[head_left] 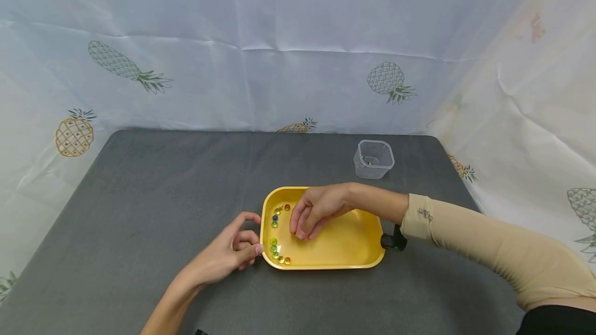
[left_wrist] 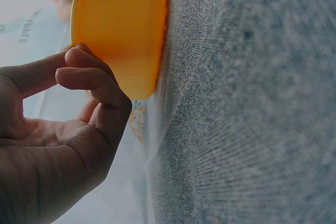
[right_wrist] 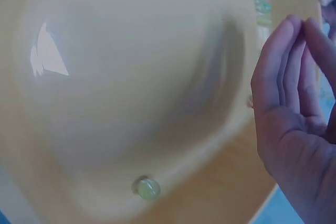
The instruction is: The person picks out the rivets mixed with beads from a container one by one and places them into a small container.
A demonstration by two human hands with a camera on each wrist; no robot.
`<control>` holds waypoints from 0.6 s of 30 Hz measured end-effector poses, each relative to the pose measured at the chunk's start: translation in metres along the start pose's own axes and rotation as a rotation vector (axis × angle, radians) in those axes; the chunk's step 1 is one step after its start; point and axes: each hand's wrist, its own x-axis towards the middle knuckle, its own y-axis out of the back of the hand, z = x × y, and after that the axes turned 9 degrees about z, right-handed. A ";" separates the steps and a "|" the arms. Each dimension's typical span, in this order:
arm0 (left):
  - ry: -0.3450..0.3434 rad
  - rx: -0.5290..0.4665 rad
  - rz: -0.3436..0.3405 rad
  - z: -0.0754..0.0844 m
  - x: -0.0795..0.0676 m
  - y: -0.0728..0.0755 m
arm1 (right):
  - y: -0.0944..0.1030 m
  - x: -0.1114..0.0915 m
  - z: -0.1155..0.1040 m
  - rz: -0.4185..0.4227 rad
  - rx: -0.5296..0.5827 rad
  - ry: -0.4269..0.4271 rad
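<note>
In the head view a yellow tray (head_left: 344, 258) lies on the dark cloth. My left hand (head_left: 233, 249) holds its left rim, thumb and index finger on the edge. The left wrist view shows those fingertips against the tray wall (left_wrist: 123, 24). Over the tray's left half, my right hand (head_left: 318, 213) has thumb and fingertips brought together; I cannot tell whether something small is between them. Glass marbles curve along the tray's left side: orange (head_left: 287, 207), blue (head_left: 276, 218) and several green and yellow ones. The right wrist view has a green marble (right_wrist: 148, 188) apart from the others.
Behind the tray stands a clear plastic box (head_left: 373, 160) with a few small things inside. A black strap piece (head_left: 393, 241) hangs below the right wrist, overlapping the tray's right edge. White cloth (head_left: 279, 81) with pineapple prints hangs behind the table.
</note>
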 end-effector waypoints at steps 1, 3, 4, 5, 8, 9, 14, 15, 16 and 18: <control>-0.001 0.002 0.001 0.000 0.000 0.000 | 0.001 -0.002 -0.002 -0.011 0.008 0.001; -0.001 0.005 0.002 0.000 0.000 0.000 | 0.004 -0.006 -0.005 -0.028 0.015 0.003; -0.001 0.008 0.003 0.000 0.000 0.000 | 0.006 -0.007 -0.007 -0.039 0.014 0.006; -0.001 0.008 0.003 0.000 0.000 0.000 | 0.008 -0.009 -0.008 -0.050 0.007 0.009; 0.002 0.008 0.004 0.000 -0.001 0.000 | 0.015 -0.013 -0.012 -0.083 -0.017 0.013; 0.002 0.008 0.004 0.000 -0.001 0.000 | 0.017 -0.014 -0.013 -0.093 -0.026 0.015; 0.007 0.006 0.006 0.000 -0.001 0.001 | 0.026 -0.018 -0.014 -0.118 -0.045 0.039; 0.007 0.005 0.006 0.000 -0.001 0.001 | 0.028 -0.019 -0.014 -0.119 -0.046 0.047; 0.008 0.005 0.006 0.000 -0.001 0.001 | 0.030 -0.020 -0.014 -0.119 -0.044 0.054; 0.007 0.004 0.005 0.000 -0.001 0.001 | 0.034 -0.022 -0.014 -0.116 -0.039 0.067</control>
